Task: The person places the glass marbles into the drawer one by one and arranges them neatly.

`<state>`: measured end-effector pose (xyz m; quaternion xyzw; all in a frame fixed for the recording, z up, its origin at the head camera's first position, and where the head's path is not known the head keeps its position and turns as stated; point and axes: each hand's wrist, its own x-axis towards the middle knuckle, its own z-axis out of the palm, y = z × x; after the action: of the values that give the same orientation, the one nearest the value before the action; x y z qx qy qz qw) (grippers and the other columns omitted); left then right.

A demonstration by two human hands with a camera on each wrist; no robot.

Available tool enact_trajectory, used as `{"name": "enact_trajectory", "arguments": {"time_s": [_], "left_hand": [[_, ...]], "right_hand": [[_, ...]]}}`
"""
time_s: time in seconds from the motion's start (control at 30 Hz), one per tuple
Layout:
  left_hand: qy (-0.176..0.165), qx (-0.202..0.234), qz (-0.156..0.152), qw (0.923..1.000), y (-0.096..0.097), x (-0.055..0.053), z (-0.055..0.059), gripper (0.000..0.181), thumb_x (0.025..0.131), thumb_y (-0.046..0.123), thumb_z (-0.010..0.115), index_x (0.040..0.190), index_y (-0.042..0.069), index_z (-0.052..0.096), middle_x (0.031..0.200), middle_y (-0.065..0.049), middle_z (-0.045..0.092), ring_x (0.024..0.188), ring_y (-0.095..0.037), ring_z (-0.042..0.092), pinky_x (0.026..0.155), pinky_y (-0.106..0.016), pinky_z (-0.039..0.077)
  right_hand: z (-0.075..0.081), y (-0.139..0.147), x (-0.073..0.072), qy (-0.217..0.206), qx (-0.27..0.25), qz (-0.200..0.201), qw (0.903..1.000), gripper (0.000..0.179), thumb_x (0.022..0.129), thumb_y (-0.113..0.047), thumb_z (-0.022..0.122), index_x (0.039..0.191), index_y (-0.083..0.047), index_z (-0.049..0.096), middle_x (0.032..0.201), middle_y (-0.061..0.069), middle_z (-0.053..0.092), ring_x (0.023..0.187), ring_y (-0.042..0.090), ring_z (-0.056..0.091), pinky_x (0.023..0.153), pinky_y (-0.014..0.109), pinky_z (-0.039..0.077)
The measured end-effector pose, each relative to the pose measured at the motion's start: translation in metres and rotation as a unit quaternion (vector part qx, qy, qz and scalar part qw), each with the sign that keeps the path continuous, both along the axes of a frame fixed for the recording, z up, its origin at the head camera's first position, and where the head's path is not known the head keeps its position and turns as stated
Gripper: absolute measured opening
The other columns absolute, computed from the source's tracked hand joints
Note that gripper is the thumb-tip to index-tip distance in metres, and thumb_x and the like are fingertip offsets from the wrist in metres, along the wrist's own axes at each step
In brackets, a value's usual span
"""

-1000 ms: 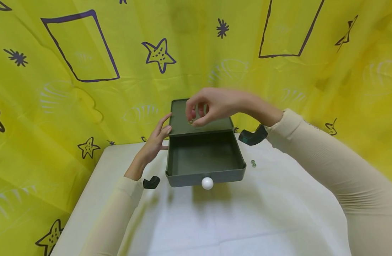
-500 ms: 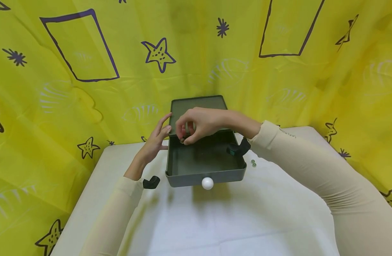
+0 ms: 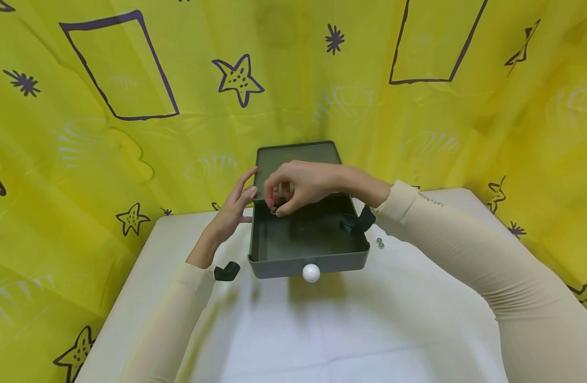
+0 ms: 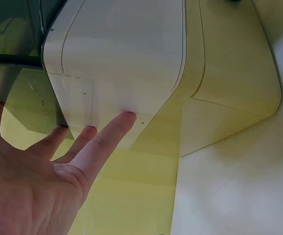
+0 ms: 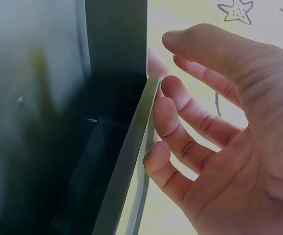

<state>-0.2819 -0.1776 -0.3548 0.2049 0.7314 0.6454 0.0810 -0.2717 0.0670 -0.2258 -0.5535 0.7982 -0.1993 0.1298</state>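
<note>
A dark grey-green box (image 3: pixel 298 153) has its drawer (image 3: pixel 308 234) pulled out toward me, with a round white knob (image 3: pixel 311 273) on the front. My left hand (image 3: pixel 228 213) rests spread fingers along the box's left side; in the left wrist view these fingers (image 4: pixel 104 139) are straight against the wall. My right hand (image 3: pixel 300 183) is over the drawer's back left part, thumb and forefinger pinching a tiny marble (image 3: pixel 273 210). The right wrist view shows curled fingers (image 5: pixel 165 115) beside a rim, the marble hidden there.
Two greenish marbles (image 3: pixel 380 243) lie on the white tabletop (image 3: pixel 418 298) right of the drawer. A yellow patterned curtain (image 3: pixel 283 74) hangs close behind the box. Black bands (image 3: pixel 357 221) sit at both wrists.
My right hand has come down and slightly left with the marble, from above the box top to over the drawer, then stayed there. The left hand and box have kept their places.
</note>
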Motion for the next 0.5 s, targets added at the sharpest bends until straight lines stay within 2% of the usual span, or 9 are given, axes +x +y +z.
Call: {"name": "enact_trajectory", "arguments": {"time_s": [0.17,0.5], "left_hand": [[-0.001,-0.001,-0.001,1.0,0.0004,-0.0006,-0.0001,0.064,0.104,0.044,0.045,0.163,0.041,0.019,0.168,-0.007,0.013,0.149,-0.041,0.027,0.1,-0.075,0.039],[-0.003,-0.007,0.005,1.0,0.0014,0.0009,0.0008,0.064,0.104,0.044,0.044,0.162,0.041,0.02,0.168,-0.006,0.011,0.147,-0.043,0.029,0.099,-0.076,0.04]], "right_hand": [[0.0012,0.0013,0.0002,0.0,0.002,-0.004,1.0,0.012,0.09,-0.02,0.079,0.1,-0.017,0.072,0.096,-0.004,0.069,0.081,0.015,0.062,0.08,0.032,0.052],[0.001,0.0032,0.0011,-0.006,0.0,-0.014,0.9999,0.029,0.09,-0.021,0.08,0.116,-0.011,0.072,0.105,0.006,0.068,0.083,0.016,0.063,0.083,0.034,0.052]]}}
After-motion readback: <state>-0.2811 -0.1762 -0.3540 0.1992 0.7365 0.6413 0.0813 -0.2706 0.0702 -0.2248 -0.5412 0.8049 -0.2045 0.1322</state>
